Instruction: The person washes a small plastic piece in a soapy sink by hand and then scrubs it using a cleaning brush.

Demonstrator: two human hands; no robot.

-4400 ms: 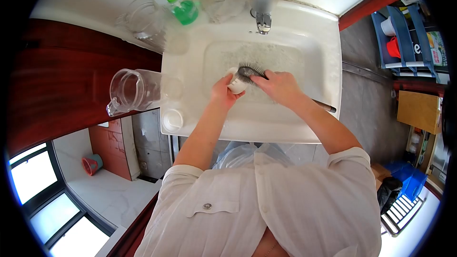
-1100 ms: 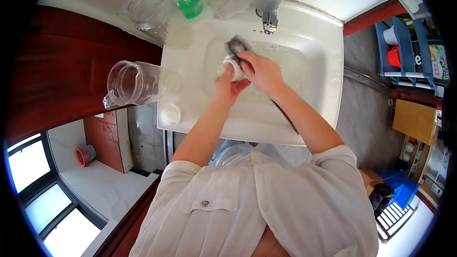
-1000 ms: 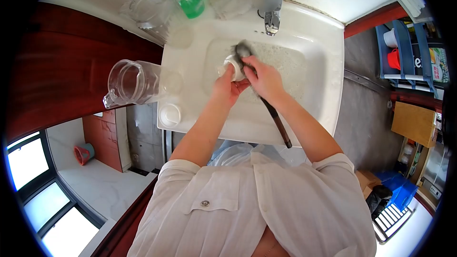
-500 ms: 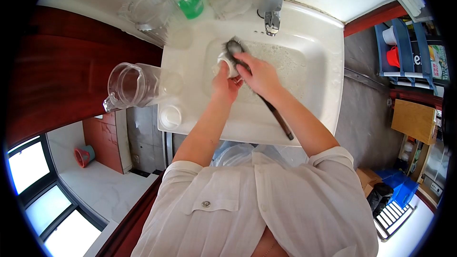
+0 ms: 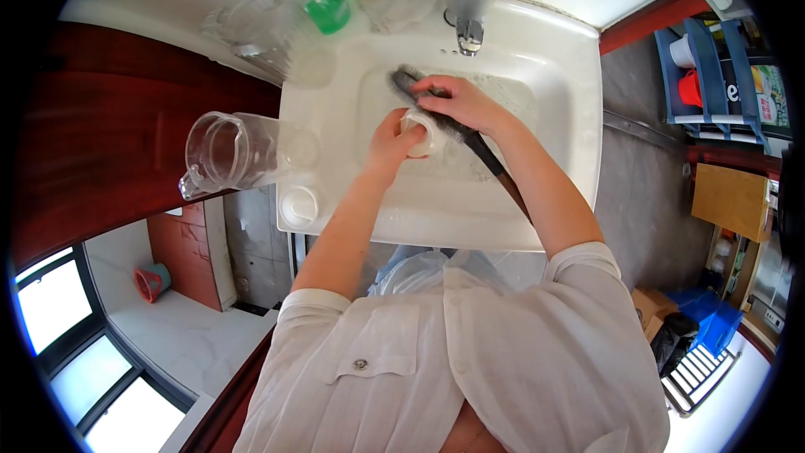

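Over the basin of the white sink (image 5: 386, 222), my left hand (image 5: 392, 144) grips a small white round piece (image 5: 418, 132), its opening facing up. My right hand (image 5: 459, 103) is closed round the bristled part of a long dark brush (image 5: 495, 166). The brush head points up and left past the fingers, just above the white piece, and its handle slants down under my right forearm. Some suds and water lie in the basin.
A clear pitcher (image 5: 239, 151) lies at the sink's left edge, near a white lid (image 5: 299, 206). Behind stand another clear pitcher (image 5: 251, 21), a green soap bottle (image 5: 327, 12), a crumpled cloth (image 5: 398, 4) and the faucet (image 5: 470, 29).
The white piece has tilted and moved slightly down and right in my left hand, now apart from the brush head. My right hand has shifted up and right along the brush.
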